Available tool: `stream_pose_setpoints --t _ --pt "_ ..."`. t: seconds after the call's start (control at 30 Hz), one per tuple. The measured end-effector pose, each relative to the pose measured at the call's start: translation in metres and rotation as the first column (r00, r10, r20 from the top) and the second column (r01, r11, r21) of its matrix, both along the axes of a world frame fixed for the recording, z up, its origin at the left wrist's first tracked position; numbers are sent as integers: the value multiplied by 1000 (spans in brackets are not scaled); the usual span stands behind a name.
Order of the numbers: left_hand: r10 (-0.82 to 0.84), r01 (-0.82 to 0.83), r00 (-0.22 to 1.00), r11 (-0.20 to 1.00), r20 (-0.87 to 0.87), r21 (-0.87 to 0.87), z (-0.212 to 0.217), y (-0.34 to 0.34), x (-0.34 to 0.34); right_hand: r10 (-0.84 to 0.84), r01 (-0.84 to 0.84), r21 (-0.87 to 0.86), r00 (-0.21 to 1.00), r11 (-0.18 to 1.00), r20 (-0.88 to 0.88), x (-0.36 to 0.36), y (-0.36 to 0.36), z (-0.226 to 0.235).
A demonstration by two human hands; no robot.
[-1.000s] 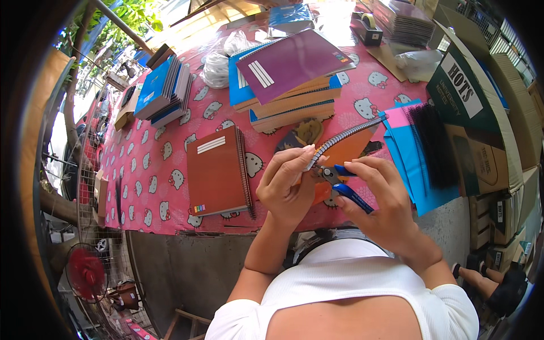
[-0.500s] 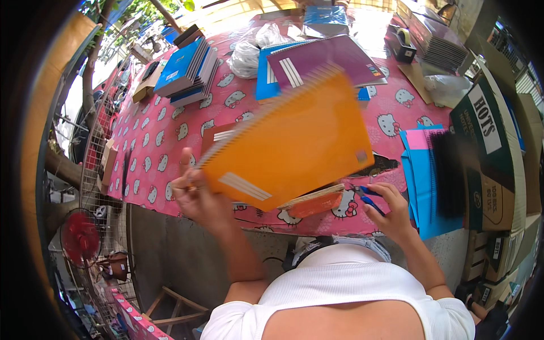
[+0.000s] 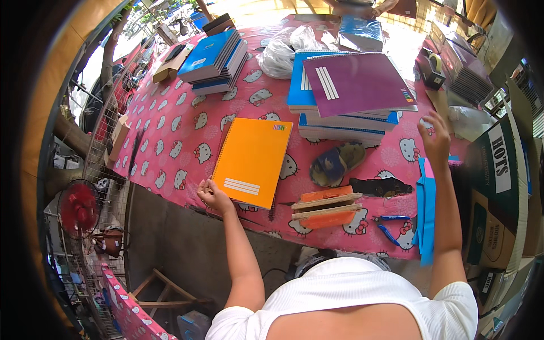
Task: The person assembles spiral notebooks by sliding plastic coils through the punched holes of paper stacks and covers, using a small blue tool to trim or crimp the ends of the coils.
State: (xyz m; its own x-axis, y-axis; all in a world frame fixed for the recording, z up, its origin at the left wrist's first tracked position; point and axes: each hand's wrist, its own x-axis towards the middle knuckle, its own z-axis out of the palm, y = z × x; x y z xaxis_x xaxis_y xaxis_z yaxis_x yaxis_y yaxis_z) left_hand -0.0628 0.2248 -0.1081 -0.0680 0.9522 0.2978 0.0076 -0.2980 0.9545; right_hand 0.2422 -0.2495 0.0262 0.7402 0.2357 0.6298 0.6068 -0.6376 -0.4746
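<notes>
An orange spiral notebook (image 3: 252, 158) lies on the pink table, on top of another notebook whose edge shows beneath. My left hand (image 3: 216, 198) is at its lower left corner by the coil, fingers curled together; anything between them is too small to make out. Raised on the right, my right hand (image 3: 436, 136) has loosely bent fingers apart and nothing visible in them. It is nearest to a stack of blue notebooks (image 3: 340, 133) with a purple notebook (image 3: 357, 85) on top. Blue-handled cutting pliers (image 3: 391, 226) rest on the table near its front edge.
A slipper (image 3: 337, 163) and an orange-and-wood block (image 3: 326, 208) sit mid-table. Blue sheets (image 3: 425, 209) and a cardboard box (image 3: 493, 175) stand right. Farther back are stacked blue notebooks (image 3: 212, 59), plastic bags (image 3: 286, 51) and a tape dispenser (image 3: 432, 68). Another person's hand (image 3: 385, 7) shows behind.
The orange notebook has gone from tilted in the air to flat on the table. My right hand has let go of the pliers and moved up and away. The view has shifted.
</notes>
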Motion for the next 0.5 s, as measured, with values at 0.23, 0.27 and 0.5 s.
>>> stream_pose_setpoints --t 0.23,0.27,0.5 --pt "-9 6 999 999 -52 -46 -3 -2 -12 -103 115 5 911 993 -400 122 54 26" --pt "8 -10 998 999 -55 -43 -6 3 -17 -7 78 82 763 994 -647 129 59 24" --pt "110 -140 927 988 -360 -59 34 -14 -3 200 -40 212 536 977 -820 140 73 30"
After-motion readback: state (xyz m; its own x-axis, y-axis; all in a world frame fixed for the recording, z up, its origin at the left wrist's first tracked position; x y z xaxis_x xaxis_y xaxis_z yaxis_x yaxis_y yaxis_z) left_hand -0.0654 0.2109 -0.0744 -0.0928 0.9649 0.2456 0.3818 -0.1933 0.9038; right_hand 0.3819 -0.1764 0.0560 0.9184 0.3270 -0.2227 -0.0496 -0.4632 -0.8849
